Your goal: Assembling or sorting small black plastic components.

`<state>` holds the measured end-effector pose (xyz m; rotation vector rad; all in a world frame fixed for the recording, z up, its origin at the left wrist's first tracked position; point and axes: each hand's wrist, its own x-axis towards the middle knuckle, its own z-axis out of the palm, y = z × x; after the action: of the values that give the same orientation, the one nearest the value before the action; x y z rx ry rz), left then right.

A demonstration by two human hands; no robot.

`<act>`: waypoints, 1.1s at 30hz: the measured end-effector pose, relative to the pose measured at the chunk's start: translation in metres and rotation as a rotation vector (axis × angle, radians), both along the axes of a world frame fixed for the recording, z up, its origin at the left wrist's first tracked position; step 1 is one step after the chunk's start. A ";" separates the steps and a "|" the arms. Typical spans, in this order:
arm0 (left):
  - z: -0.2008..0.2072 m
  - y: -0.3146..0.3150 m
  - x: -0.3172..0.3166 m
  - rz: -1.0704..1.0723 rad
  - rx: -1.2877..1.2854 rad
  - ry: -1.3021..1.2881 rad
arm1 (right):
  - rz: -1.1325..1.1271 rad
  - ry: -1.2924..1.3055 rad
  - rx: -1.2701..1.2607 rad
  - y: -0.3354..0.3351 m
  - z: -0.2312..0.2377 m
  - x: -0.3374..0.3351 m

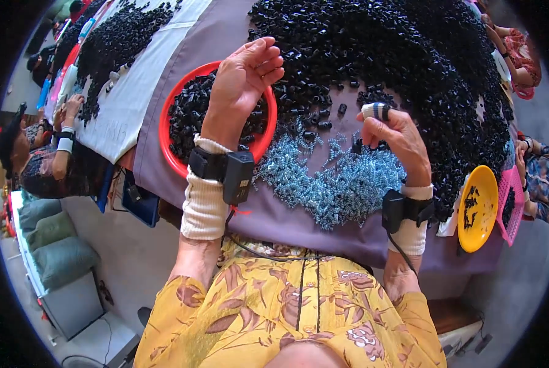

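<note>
My left hand [245, 73] is raised over the right side of a red basin [164, 126]. Its palm faces up, with the fingers loosely bent and nothing visible in them. Small black plastic parts [188, 113] fill the basin. To the right, my right hand [400, 135] hovers above the edge of a pile of small bluish metal springs [336, 190]. Its thumb and fingers are drawn together, and what they hold, if anything, is hidden. One finger wears a white wrap [374, 111] with dark bands.
A large heap of black parts [403, 55] covers the far side of the purple tablecloth [191, 67]. A yellow plate [478, 214] and a pink basket [512, 196] sit at the right edge. Other people work along both sides; green sacks [66, 260] lie at lower left.
</note>
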<state>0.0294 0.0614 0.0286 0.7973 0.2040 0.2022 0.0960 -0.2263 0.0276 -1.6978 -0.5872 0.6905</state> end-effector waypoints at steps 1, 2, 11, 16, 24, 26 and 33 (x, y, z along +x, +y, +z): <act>0.000 0.001 -0.001 0.004 -0.001 0.001 | 0.004 0.001 -0.001 0.001 -0.002 -0.001; -0.001 0.001 -0.001 0.010 0.024 0.021 | 0.024 -0.001 -0.042 0.003 -0.005 -0.001; -0.021 -0.014 -0.022 -0.016 0.117 0.163 | -0.023 -0.004 -0.078 0.006 -0.017 0.011; -0.024 -0.028 -0.030 -0.055 0.417 0.280 | -0.015 0.001 -0.125 0.014 -0.034 0.018; -0.032 -0.041 -0.035 -0.138 0.513 0.297 | 0.015 -0.042 -0.212 0.037 -0.032 0.014; -0.031 -0.043 -0.034 -0.187 0.656 0.294 | 0.008 -0.058 -0.226 0.038 -0.033 0.017; -0.037 -0.061 -0.022 -0.243 1.143 0.140 | -0.133 -0.047 -0.216 0.016 -0.031 0.025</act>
<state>0.0077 0.0005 -0.0084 1.9630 0.1065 0.0115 0.1208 -0.2104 -0.0030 -1.9399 -0.4396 0.6375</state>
